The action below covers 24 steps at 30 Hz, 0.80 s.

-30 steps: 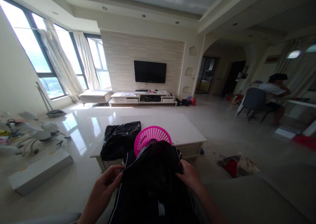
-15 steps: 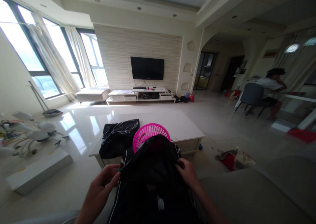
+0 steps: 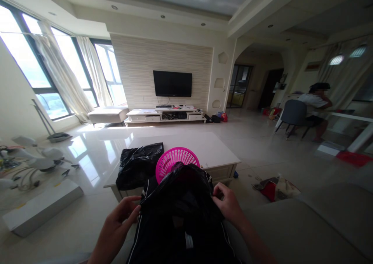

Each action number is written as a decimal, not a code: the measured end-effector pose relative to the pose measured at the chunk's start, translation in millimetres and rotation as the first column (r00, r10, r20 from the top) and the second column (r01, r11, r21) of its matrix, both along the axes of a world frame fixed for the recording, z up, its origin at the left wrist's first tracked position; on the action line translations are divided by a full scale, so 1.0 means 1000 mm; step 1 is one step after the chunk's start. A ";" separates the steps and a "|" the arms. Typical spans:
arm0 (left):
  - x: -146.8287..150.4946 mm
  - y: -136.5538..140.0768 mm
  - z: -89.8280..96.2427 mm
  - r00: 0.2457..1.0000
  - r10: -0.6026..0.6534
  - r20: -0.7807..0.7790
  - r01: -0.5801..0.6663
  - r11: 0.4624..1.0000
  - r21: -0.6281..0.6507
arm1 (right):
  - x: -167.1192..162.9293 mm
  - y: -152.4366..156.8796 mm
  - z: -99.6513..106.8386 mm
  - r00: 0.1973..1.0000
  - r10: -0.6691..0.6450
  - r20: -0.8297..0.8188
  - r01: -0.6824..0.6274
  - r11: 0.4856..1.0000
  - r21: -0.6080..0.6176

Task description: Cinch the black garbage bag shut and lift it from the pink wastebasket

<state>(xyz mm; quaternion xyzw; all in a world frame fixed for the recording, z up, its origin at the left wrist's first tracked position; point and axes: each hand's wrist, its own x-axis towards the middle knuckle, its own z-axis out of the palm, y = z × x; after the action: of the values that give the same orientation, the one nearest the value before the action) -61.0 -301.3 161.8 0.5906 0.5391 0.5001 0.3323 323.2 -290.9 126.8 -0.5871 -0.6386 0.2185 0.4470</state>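
Sitting behind a white table (image 3: 215,149), the person holds a black garment (image 3: 180,217) between both hands, its length running toward the body. The right hand (image 3: 230,204) pinches its right edge; the left hand (image 3: 116,227) grips its left. A pink basket (image 3: 176,161) stands just beyond.

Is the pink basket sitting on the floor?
No, the pink basket stands on the white coffee table, next to a black plastic bag.
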 end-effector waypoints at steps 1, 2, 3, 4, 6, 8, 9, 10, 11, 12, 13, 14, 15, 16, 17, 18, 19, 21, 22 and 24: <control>0.001 -0.001 0.000 1.000 -0.001 0.000 0.001 1.000 -0.001 | 0.000 0.000 -0.002 1.000 -0.001 -0.016 0.001 1.000 -0.020; 0.001 -0.002 0.000 1.000 -0.005 0.002 0.005 1.000 -0.002 | 0.001 0.000 -0.004 1.000 -0.004 -0.029 0.003 0.999 -0.032; 0.001 -0.002 0.000 1.000 -0.009 0.005 0.009 1.000 -0.003 | 0.001 0.001 -0.006 0.999 -0.010 -0.035 0.008 0.999 -0.035; 0.000 -0.002 -0.001 1.000 -0.012 0.009 0.012 1.000 -0.002 | 0.001 0.001 -0.007 0.999 -0.014 -0.035 0.013 1.000 -0.028; -0.002 0.000 -0.003 1.000 -0.020 0.007 0.020 1.000 -0.002 | 0.002 0.002 -0.009 0.999 -0.021 -0.028 0.021 1.000 -0.001; -0.005 0.003 -0.006 1.000 -0.030 -0.002 0.030 1.000 -0.001 | 0.002 0.002 -0.007 1.000 -0.024 -0.019 0.024 1.000 0.016; -0.007 0.005 -0.007 0.999 -0.034 -0.005 0.034 0.999 0.000 | 0.001 0.001 -0.004 1.000 -0.026 -0.015 0.026 0.999 0.020; -0.008 0.006 -0.008 0.999 -0.042 -0.010 0.042 0.999 -0.003 | 0.001 0.001 -0.001 1.000 -0.026 -0.011 0.026 0.999 0.021; -0.010 0.008 -0.008 0.999 -0.049 -0.015 0.049 0.999 -0.007 | 0.000 0.000 0.002 1.000 -0.024 -0.010 0.024 0.999 0.021; -0.011 0.008 -0.008 0.998 -0.054 -0.021 0.054 0.998 -0.010 | -0.001 -0.001 0.005 1.000 -0.018 -0.012 0.019 1.000 0.023; -0.012 0.009 -0.008 0.998 -0.060 -0.028 0.060 0.998 -0.014 | -0.001 -0.002 0.008 1.000 -0.010 -0.017 0.010 1.000 0.024; -0.012 0.009 -0.008 0.997 -0.068 -0.036 0.067 0.998 -0.017 | -0.001 -0.003 0.010 1.000 0.004 -0.026 -0.003 1.000 0.025; -0.013 0.009 -0.007 0.996 -0.072 -0.042 0.071 0.997 -0.021 | -0.001 -0.004 0.013 0.999 0.020 -0.040 -0.019 1.000 0.024; -0.013 0.008 -0.007 0.996 -0.072 -0.046 0.071 0.997 -0.022 | -0.001 -0.005 0.014 0.998 0.036 -0.056 -0.036 0.999 0.018; -0.013 0.007 -0.007 0.996 -0.071 -0.049 0.070 0.997 -0.021 | -0.001 -0.007 0.016 0.996 0.050 -0.075 -0.049 0.999 0.005; -0.013 0.007 -0.006 0.996 -0.071 -0.052 0.070 0.997 -0.021 | -0.001 -0.008 0.017 0.993 0.061 -0.099 -0.062 0.998 -0.010; -0.013 0.006 -0.006 0.996 -0.072 -0.055 0.071 0.997 -0.019 | 0.000 -0.009 0.018 0.990 0.070 -0.126 -0.073 0.997 -0.025; -0.014 0.006 -0.006 0.996 -0.067 -0.058 0.066 0.998 -0.006 | 0.001 -0.012 0.022 0.980 0.086 -0.178 -0.095 0.995 -0.042; -0.014 0.006 -0.007 0.996 -0.062 -0.057 0.062 0.998 0.002 | 0.002 -0.014 0.024 0.974 0.098 -0.203 -0.109 0.993 -0.042; -0.015 0.005 -0.007 0.997 -0.053 -0.057 0.054 0.998 0.010 | 0.003 -0.021 0.032 0.955 0.132 -0.266 -0.148 0.988 -0.041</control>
<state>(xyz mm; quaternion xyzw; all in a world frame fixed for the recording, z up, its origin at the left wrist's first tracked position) -76.4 -295.8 154.7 0.6208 0.5293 0.4772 0.3267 325.7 -311.5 158.7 -0.5197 -0.6066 0.3447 0.4931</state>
